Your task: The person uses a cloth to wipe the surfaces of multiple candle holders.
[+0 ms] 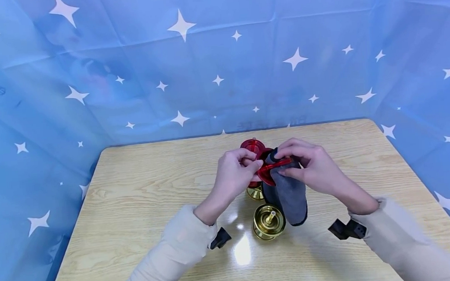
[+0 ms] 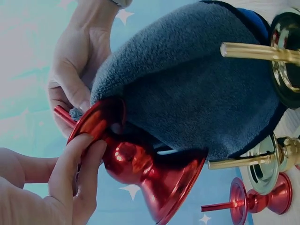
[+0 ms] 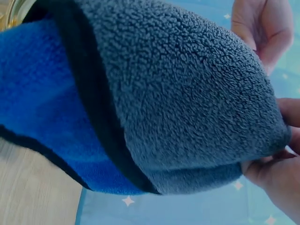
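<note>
Surface: light wood-grain table (image 1: 143, 208), glossy, with a bright patch of reflected light near the front centre.
Room: walled on three sides by a blue backdrop (image 1: 164, 74) printed with white stars, creased and hanging down to the table's far edge and both side edges.
Left hand (image 1: 233, 175): raised above the middle of the table, fingers curled round the dish of a red metal candlestick (image 2: 140, 159), pinching its rim between thumb and fingertips.
Right hand (image 1: 310, 167): just beside the left, fingers curled round a grey fleece cloth (image 1: 290, 192) and pressing it against the red candlestick's dish.
Red candlestick: held off the table between both hands, tipped on its side, pin pointing toward the right hand in the left wrist view, flared base free.
Cloth: grey on the outer face, blue on the inner with a dark edge; draped over the candlestick and hanging down almost to the tabletop.
On the table: a brass candlestick (image 1: 269, 221) standing upright near the front, just beside the hanging cloth; a second brass candlestick (image 1: 255, 193) behind it, partly hidden beneath the hands; a second red candlestick (image 1: 252, 146) farther back, upright.
Sleeves: cream-coloured, a small black camera mount (image 1: 347, 229) at each wrist.
</note>
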The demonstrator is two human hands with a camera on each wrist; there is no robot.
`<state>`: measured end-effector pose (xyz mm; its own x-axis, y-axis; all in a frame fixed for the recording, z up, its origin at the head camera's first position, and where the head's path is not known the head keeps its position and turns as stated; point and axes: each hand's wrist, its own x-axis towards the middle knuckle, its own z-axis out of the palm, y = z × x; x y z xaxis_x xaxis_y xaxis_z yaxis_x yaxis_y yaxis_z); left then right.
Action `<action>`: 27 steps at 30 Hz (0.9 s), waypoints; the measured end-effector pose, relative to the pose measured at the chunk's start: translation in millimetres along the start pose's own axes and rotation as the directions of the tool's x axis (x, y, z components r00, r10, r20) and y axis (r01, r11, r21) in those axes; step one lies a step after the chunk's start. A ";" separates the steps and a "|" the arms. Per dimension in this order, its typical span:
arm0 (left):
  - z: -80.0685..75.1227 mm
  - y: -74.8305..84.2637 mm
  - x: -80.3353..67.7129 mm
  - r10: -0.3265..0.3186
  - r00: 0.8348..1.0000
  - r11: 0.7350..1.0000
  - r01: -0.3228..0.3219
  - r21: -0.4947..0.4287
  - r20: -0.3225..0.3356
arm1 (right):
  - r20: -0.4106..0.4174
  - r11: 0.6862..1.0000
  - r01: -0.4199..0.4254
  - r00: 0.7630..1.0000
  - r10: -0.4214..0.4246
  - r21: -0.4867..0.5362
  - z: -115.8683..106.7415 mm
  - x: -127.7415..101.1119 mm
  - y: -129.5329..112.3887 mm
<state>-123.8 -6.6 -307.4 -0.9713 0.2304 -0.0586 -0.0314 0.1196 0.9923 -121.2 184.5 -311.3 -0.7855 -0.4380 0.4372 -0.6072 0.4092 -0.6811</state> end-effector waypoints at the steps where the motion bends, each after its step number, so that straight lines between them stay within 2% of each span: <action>1: -0.1 -0.1 0.0 0.003 1.000 1.000 -0.003 0.019 0.001 | 0.001 1.000 0.000 1.000 0.000 0.015 0.7 -0.2 0.3; 7: -0.2 -0.4 -1.6 0.069 0.998 0.987 -0.068 0.148 -0.003 | 0.009 0.995 0.006 1.000 -0.007 0.101 3.5 -1.7 2.3; 10: 0.1 -0.5 -2.2 0.100 0.995 0.975 -0.097 0.202 -0.006 | 0.005 0.994 0.025 1.000 -0.026 0.109 4.4 -2.4 3.4; 19: -0.6 1.3 -3.8 0.189 0.982 0.903 -0.165 0.397 -0.021 | 0.017 0.990 0.055 0.998 -0.057 0.129 3.8 -4.4 6.9; 23: -1.8 2.7 -4.4 0.197 0.980 0.900 -0.173 0.400 -0.021 | 0.017 0.985 0.071 0.997 -0.075 0.155 -1.0 -4.2 3.1; 27: -2.8 3.9 -4.1 0.187 0.982 0.914 -0.166 0.371 -0.022 | 0.007 0.979 0.072 0.997 -0.075 0.189 -8.4 -2.9 -3.9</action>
<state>-120.6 -9.7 -303.0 -0.9649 0.2278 0.1305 0.2198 0.4292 0.8761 -117.5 190.8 -305.0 -0.7369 -0.4731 0.4829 -0.6288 0.2175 -0.7465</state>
